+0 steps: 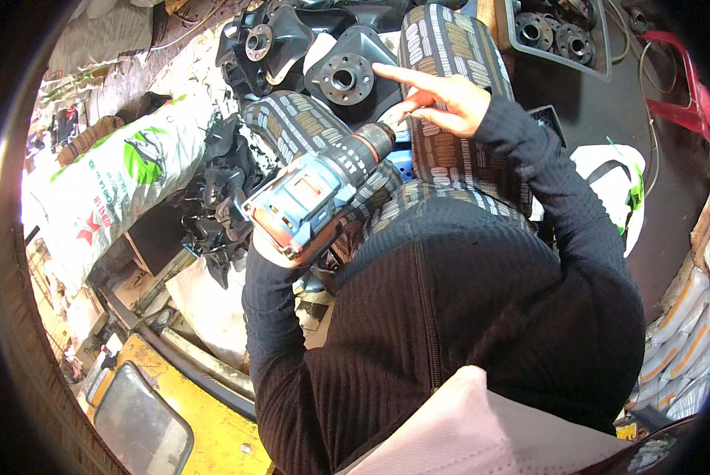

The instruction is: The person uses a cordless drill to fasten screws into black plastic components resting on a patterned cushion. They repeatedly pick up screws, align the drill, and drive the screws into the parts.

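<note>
Gripping a blue-grey power drill with orange-red trim (311, 194) in the left hand (269, 247), apparently closed around a handle mostly hidden beneath the tool's body. Holding it aslant over the lap, rear end low and leftward, black cylindrical chuck (377, 138) up and rightward. Reaching in with the right hand (454, 103), index finger stretched toward the rim of a round silver-grey metal flange with a central bore and a ring of small holes (360, 81). Bringing the right thumb and curled fingers right up to the drill's nose; cannot tell pinching from mere closeness there. To be found just beyond the chuck: the flange, bore facing up, seated on a glossy black broad-bladed part (364, 44), between the legs of dark trousers patterned with pale dashes (466, 158). Beside these, leftward, more glossy black bladed pieces (292, 36); to the upper right, a grey plastic crate (596, 71) with similar metal hubs (574, 46) inside. Judging by the pose, probably lining up the drill with the flange's holes. Calling next, seemingly, for a steady right-hand guide at the nose, square alignment over one hole, then fingers well away before any spin
</note>
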Demonstrator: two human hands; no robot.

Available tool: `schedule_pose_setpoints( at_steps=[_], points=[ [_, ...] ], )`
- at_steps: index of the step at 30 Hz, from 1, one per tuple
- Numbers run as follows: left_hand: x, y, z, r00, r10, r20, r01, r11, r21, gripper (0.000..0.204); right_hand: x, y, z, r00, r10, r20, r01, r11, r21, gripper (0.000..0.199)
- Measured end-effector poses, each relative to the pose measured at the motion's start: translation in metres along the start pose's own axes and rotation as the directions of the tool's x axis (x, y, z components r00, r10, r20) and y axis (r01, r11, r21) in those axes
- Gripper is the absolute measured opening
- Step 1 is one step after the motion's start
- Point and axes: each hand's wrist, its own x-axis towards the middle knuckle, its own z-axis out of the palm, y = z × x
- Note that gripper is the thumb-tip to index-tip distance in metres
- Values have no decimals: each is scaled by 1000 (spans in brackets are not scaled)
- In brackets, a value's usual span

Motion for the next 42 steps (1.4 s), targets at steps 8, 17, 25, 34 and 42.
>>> schedule_pose_setpoints(
  at_steps=[8,17,25,34,42],
  points=[
    [-9,-9,-6,964,-136,227,136,991,15,48,22,1,-17,911,63,408,-244,879,409,69],
    [2,-13,-3,981,118,153,-134,986,98,35,35,33,-13,944,29,330,-200,844,497,67],
    [25,-76,14,977,-210,30,212,972,-97,29,75,114,62,803,377,-462,-161,883,442,59],
    [64,-121,39,811,-511,285,579,767,-276,53,97,126,66,724,505,-470,-89,744,662,47],
    [93,-129,19,935,-151,320,251,921,-298,45,91,101,61,716,556,-424,-221,755,617,36]
  ],
)
